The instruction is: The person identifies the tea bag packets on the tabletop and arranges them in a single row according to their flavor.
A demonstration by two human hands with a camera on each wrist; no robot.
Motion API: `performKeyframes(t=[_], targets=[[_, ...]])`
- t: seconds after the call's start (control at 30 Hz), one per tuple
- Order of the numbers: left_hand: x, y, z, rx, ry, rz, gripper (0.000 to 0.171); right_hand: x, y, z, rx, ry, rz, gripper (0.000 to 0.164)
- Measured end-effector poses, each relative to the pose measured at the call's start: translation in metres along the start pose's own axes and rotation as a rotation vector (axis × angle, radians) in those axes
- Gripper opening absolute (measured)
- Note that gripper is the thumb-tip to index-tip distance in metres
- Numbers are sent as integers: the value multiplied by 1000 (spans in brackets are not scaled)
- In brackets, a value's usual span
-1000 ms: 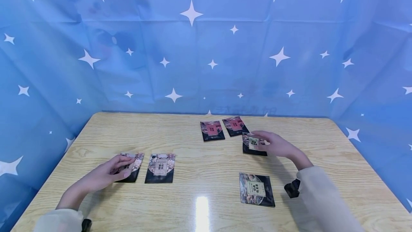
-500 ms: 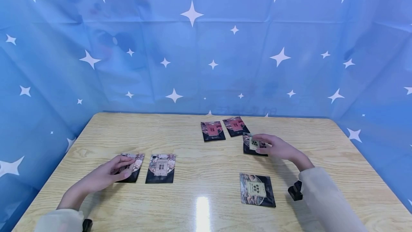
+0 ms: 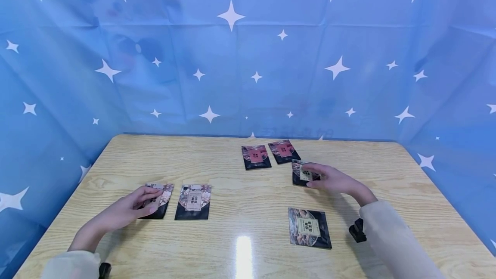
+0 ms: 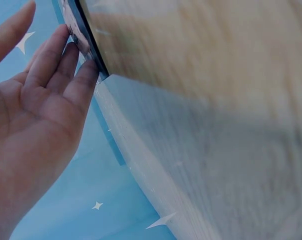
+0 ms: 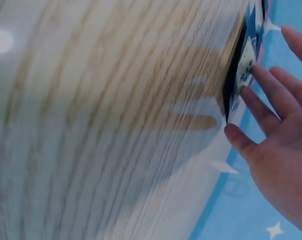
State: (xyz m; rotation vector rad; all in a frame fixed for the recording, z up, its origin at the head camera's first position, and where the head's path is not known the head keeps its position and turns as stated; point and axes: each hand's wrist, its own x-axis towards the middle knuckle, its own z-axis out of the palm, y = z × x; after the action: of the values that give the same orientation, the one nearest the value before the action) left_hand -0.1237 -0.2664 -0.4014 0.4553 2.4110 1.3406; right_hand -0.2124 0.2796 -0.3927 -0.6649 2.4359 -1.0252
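Note:
On the left of the head view my left hand (image 3: 120,212) rests its fingertips on a small black packet with a floral print (image 3: 167,195). The left wrist view has those fingers (image 4: 51,62) stretched out against the packet's face (image 4: 78,32). A matching floral packet (image 3: 193,201) lies just to its right. Across the table, my right hand (image 3: 338,181) touches a dark packet with a pale green label (image 3: 298,180), partly covered by the fingers. In the right wrist view its loosely spread fingertips meet the label (image 5: 245,65).
Another green-labelled packet (image 3: 308,227) lies nearer me on the right. Two packets with red labels, one (image 3: 256,157) beside the other (image 3: 284,150), lie toward the back of the wood-grain table (image 3: 232,193). A blue star-patterned cloth (image 3: 248,98) hangs around the table.
My right hand has shifted slightly over the green-labelled packet, its fingertips drawing a little toward me. The left hand and all packets look unmoved.

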Motion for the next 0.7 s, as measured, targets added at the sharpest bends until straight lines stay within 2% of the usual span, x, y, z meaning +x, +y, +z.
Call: performKeyframes(t=[0.23, 0.47, 0.7], targets=[[0, 0, 0, -8, 2, -14, 45, 1, -1, 3, 8, -29, 10, 59], [0, -2, 0, -5, 8, -48, 46, -2, -5, 3, 8, -74, -47, 64], [1, -1, 0, -7, -2, -50, 46, -2, -9, 3, -12, -59, -49, 63]])
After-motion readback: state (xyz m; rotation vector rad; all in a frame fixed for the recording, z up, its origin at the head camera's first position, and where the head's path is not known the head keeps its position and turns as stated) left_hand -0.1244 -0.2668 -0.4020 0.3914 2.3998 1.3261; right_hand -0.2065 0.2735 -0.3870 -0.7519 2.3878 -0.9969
